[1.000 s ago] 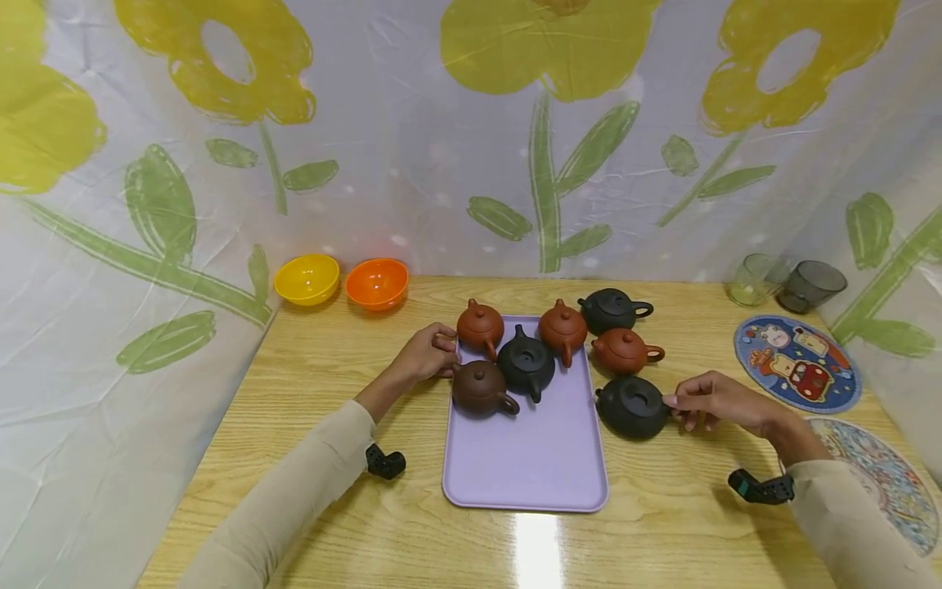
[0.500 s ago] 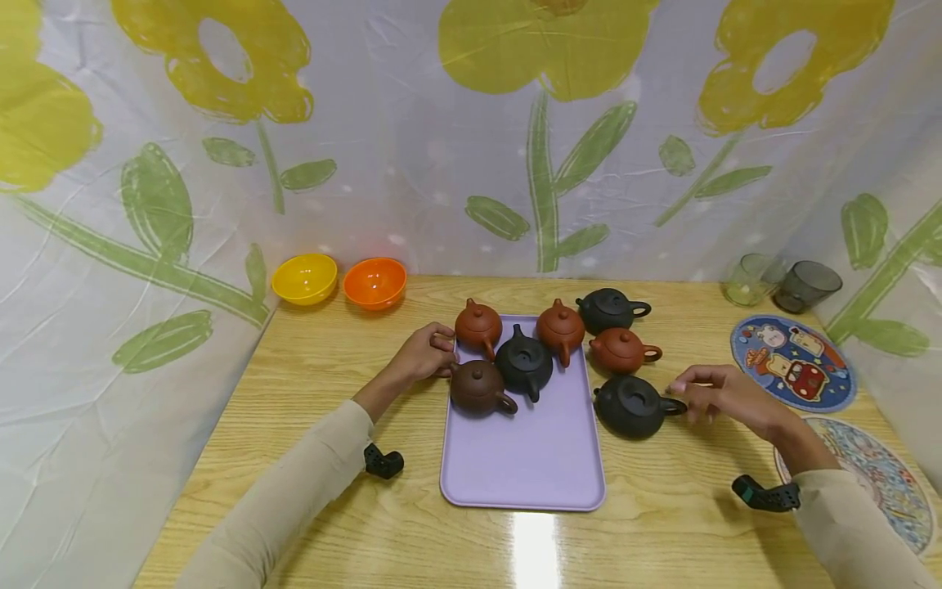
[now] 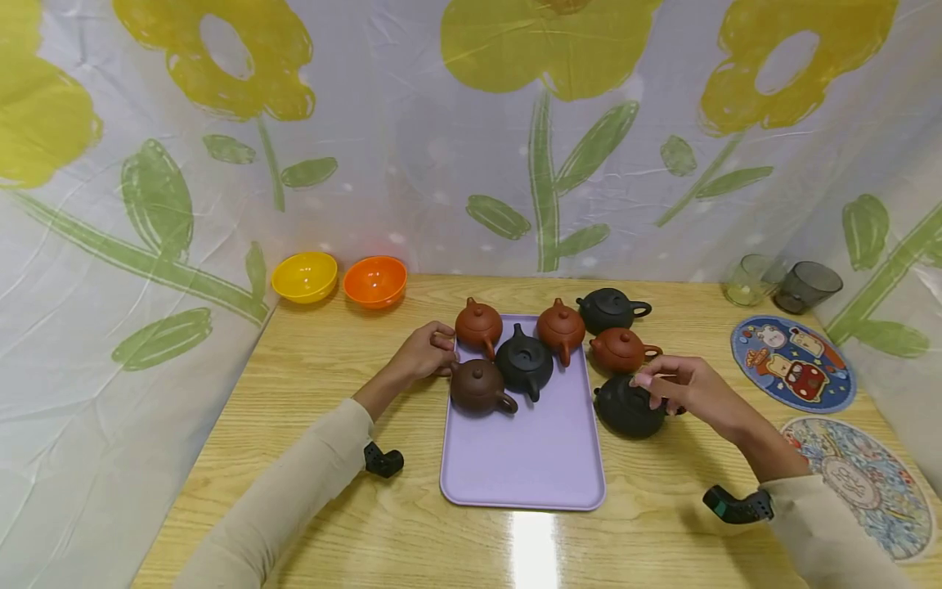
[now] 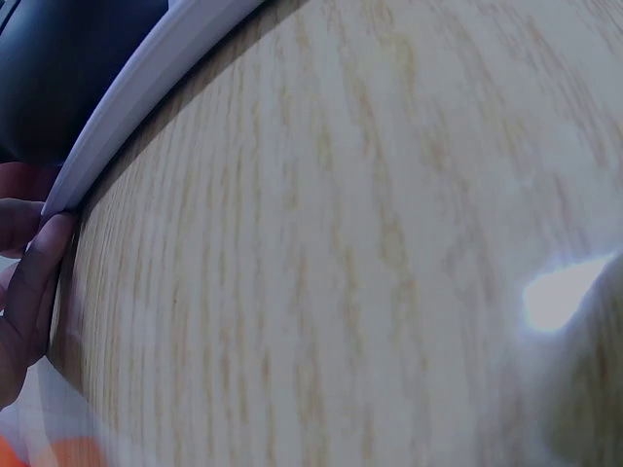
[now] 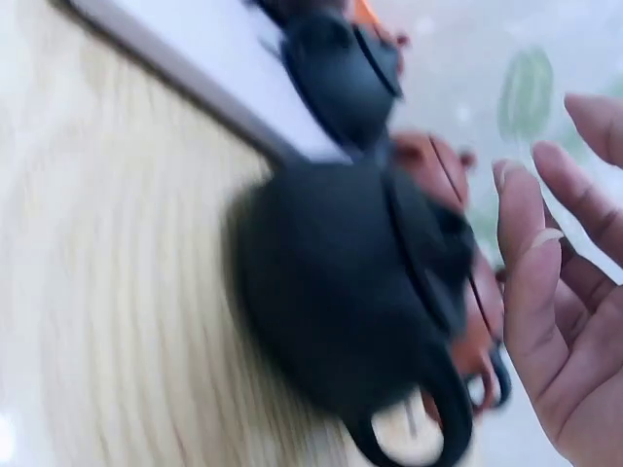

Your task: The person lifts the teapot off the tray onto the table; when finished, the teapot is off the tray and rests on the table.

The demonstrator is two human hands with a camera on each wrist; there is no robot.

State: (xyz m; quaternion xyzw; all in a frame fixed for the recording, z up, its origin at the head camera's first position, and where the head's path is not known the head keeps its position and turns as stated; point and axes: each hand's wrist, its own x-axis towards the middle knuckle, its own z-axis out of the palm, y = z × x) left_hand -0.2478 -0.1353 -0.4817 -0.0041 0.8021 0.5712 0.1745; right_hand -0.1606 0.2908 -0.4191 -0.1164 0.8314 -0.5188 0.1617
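My left hand [image 3: 425, 353] pinches the left rim of a lilac tray [image 3: 522, 470]; the left wrist view shows thumb and fingers on the tray's edge [image 4: 131, 92]. On the tray sit a dark brown teapot [image 3: 474, 391], a black teapot [image 3: 521, 370] and two reddish-brown teapots [image 3: 477, 327] [image 3: 559, 329]. My right hand [image 3: 699, 394] hovers, fingers loosely bent and holding nothing, over the right side of a larger black teapot [image 3: 624, 419] beside the tray. The right wrist view shows a gap between that hand [image 5: 574, 292] and the teapot's lid [image 5: 433, 243].
Right of the tray, behind the large black teapot, stand a reddish-brown teapot [image 3: 616, 350] and another black one [image 3: 607, 309]. Yellow [image 3: 305, 278] and orange [image 3: 375, 282] bowls sit back left. Two glasses [image 3: 808, 286] and two round mats [image 3: 795, 364] [image 3: 857, 483] lie right.
My right hand has let go of the large black teapot's handle, drawn back slightly, then moved left and up over the teapot. My left hand has stayed at the tray's rim.
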